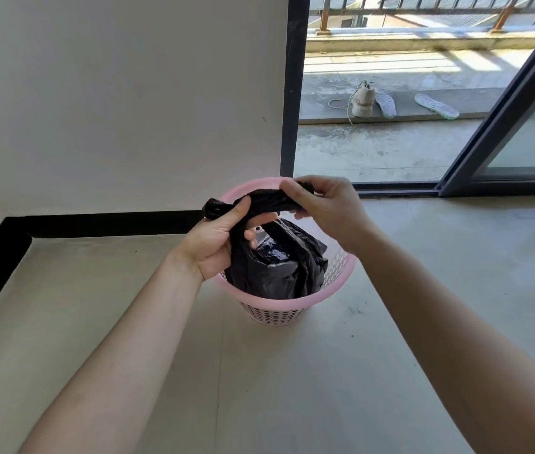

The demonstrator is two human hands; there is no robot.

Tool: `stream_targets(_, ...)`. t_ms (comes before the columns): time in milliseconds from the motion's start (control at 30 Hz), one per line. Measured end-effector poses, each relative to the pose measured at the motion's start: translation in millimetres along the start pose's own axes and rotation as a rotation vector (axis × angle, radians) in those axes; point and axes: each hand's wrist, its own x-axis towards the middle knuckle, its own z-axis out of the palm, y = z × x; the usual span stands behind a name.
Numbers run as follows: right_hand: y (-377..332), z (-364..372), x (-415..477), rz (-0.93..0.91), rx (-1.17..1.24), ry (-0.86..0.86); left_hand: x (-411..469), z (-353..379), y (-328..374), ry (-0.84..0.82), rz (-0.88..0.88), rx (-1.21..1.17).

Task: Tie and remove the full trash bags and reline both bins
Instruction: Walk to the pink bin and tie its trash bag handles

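Both hands are busy in our head view: the left hand (218, 239) is clenched around the gathered neck of the black trash bag (279, 267), and the right hand (323, 204) pinches the twisted strand stretched between them. The bag sits inside the pink bin (341, 267) on the pale floor (259, 388), its mouth pulled up above the rim. We judge the knot is being formed; it should go best if we keep the strand taut, loop it snugly and cinch low against the neck. Nothing crowds the bin. A white wall (112, 93) stands behind, and a shoe (362, 101) with two insoles (436, 106) lies well apart beyond the open sliding door (505, 119).
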Motion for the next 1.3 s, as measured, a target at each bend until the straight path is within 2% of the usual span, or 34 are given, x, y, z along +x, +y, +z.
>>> stream_targets(67, 8, -3, 0, 0.112, 0.056, -0.083, 1, -5, 0, 0.062, 0.051, -0.095)
stream_targets(200, 9, -12, -5, 0.401, -0.015, -0.454, 1, -11, 0, 0.141, 0.149, -0.173)
stream_targets(267, 12, -11, -6, 0.450, -0.085, -0.498, 2, -10, -1, 0.113, 0.167, -0.188)
stream_targets(333, 15, -8, -5, 0.417, -0.214, -0.516, 1, -7, -2, 0.080, 0.189, -0.157)
stream_targets(400, 17, -7, -2, 0.348, -0.297, -0.440, 0, -6, 0, 0.051, 0.206, -0.128)
stream_targets(500, 17, -6, 1, 0.194, -0.282, -0.202, -3, -7, 5, 0.020, 0.205, -0.122)
stream_targets(533, 19, -6, 2, 0.154, -0.323, -0.210, -4, -7, 6, 0.011, 0.200, -0.118)
stream_targets(633, 27, 1, 0, 0.175, -0.398, -0.391, -5, -6, 7, -0.009, 0.188, -0.072)
stream_targets(667, 32, 3, 1, 0.168, -0.395, -0.374, -5, -5, 7, -0.003, 0.182, -0.040)
stream_targets(767, 29, 5, 4, 0.112, -0.402, -0.175, -1, -6, 6, 0.137, 0.167, 0.197)
stream_targets(833, 25, 5, 5, 0.120, -0.419, -0.165, 3, -5, 1, 0.276, 0.222, 0.390)
stream_targets(867, 24, 6, 4, 0.139, -0.419, -0.193, 6, -4, -2, 0.335, 0.259, 0.414)
stream_targets(967, 26, 13, -1, 0.231, -0.419, -0.288, 13, -1, -11, 0.431, 0.374, 0.266)
stream_targets(1067, 34, 22, -9, 0.342, -0.394, -0.391, 16, 0, -12, 0.409, 0.446, 0.014)
stream_targets(1200, 39, 27, -16, 0.390, -0.358, -0.462, 15, 0, -8, 0.340, 0.345, -0.261)
stream_targets(1300, 40, 23, -18, 0.429, -0.289, -0.410, 14, 3, -12, 0.317, 0.297, -0.268)
